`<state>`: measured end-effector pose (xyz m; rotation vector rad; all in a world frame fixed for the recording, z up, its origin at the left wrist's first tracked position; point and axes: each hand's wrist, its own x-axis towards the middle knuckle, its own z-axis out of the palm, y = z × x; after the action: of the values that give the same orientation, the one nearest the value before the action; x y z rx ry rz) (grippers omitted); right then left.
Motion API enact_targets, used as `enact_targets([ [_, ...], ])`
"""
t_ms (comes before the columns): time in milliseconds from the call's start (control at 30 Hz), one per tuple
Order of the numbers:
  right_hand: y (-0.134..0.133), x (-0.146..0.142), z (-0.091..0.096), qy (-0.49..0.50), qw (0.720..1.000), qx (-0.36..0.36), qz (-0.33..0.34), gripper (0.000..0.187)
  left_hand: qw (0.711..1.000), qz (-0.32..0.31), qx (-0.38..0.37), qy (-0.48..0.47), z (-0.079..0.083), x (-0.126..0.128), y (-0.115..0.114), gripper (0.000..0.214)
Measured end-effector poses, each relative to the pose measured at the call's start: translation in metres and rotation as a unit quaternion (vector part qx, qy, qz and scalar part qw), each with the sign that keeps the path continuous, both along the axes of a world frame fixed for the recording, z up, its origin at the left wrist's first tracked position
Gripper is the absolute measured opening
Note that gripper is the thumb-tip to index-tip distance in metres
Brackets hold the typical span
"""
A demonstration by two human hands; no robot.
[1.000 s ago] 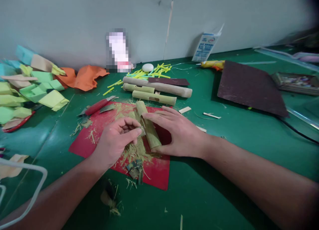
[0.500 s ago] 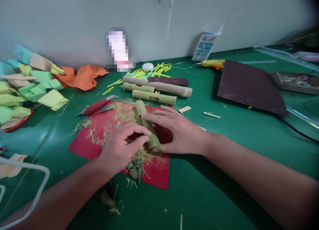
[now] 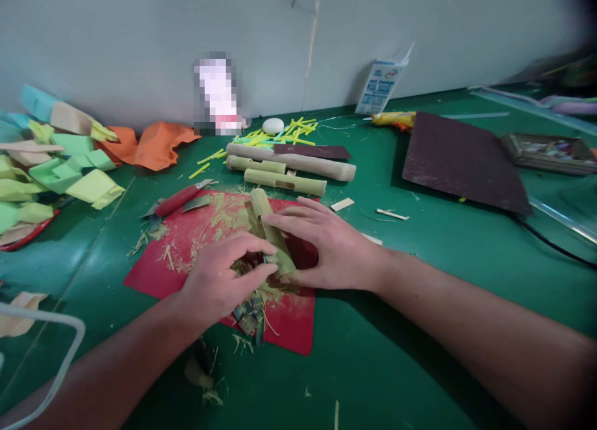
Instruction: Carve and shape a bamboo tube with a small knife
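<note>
A pale green bamboo tube lies slantwise on a red sheet strewn with fine shavings. My right hand is curled around it from the right, the thumb near its close end and the fingers along its far part. Between thumb and fingertips, my left hand pinches a small dark folded scrap that looks like sandpaper, held against the tube's left side. Several similar dark scraps lie on the sheet below. A red-handled knife rests at the sheet's upper left.
Behind the sheet lie two cut bamboo pieces and a longer pale stick. Yellow strips surround a white oval object. Folded papers pile up left. A dark brown sheet and yellow glue gun lie right.
My left fingers have shifted slightly on the tube, and the pinched dark scrap shows more. My right hand keeps its hold. The whole view has moved a little.
</note>
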<state>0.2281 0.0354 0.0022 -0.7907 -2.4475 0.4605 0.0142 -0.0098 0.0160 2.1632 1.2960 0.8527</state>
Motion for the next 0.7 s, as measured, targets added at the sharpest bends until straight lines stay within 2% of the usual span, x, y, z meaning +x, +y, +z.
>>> enact_targets([
  [167,-0.006,-0.004,0.004,-0.018,0.999,0.021,-0.017,0.07,1.0,0.003,0.012,0.001,0.0,0.002,0.0,0.011],
  [333,-0.006,-0.003,0.004,-0.045,0.999,0.008,0.028,0.066,1.0,0.023,0.003,0.014,-0.003,0.001,0.0,0.008],
  [500,0.0,-0.001,0.002,-0.046,0.996,0.01,0.077,0.064,1.0,-0.006,0.0,0.023,-0.005,-0.002,0.002,0.007],
  [700,0.004,-0.001,0.006,-0.068,0.99,0.022,0.122,0.071,0.996,-0.017,-0.057,0.07,0.012,-0.007,0.006,0.009],
])
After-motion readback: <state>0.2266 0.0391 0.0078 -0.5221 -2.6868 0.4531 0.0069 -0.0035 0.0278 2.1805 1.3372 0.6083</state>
